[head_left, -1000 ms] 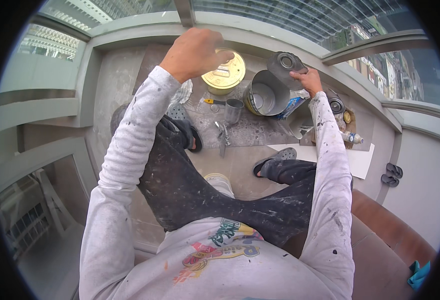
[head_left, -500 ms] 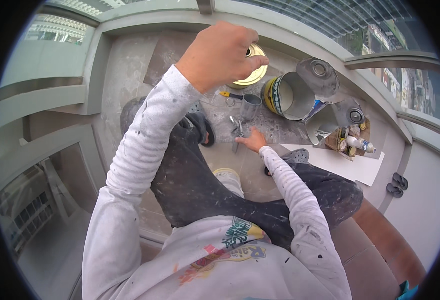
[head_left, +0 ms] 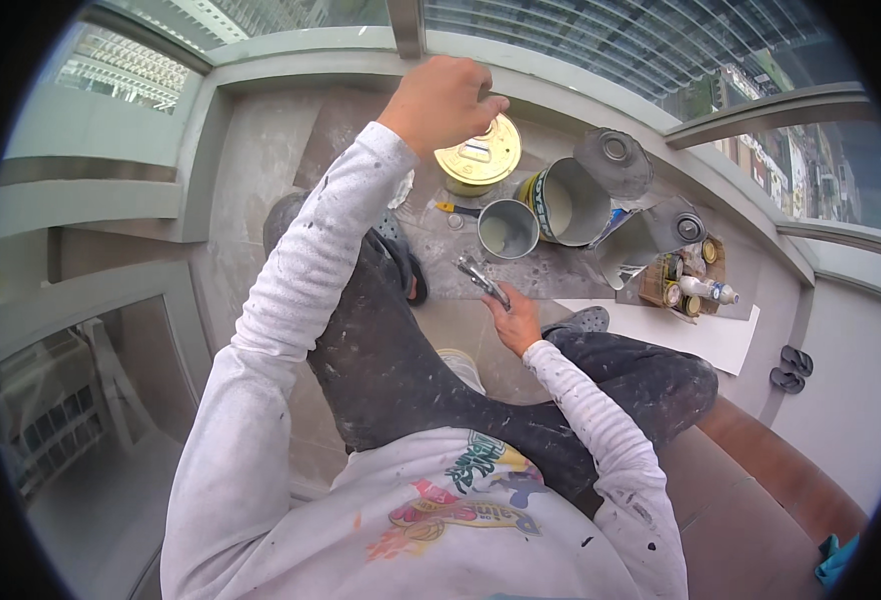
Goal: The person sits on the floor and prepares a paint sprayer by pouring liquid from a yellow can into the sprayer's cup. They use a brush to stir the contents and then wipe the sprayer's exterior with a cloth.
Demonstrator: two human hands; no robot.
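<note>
Seated worker on a balcony floor: the right hand [head_left: 514,322], fingers clamped on a small grey metal tool [head_left: 483,279] beside the small open grey paint tin [head_left: 508,228], would best keep it level, while the raised left hand [head_left: 443,100], fingers curled together, hovers above the gold-lidded round can [head_left: 477,156].

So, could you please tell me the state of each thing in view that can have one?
gold-lidded tin: closed, upright.
small metal cup: open, pale liquid inside.
large paint can: open, tipped on its side.
metal tool: gripped by right hand.
left hand: raised, fist closed; contents hidden.
</note>
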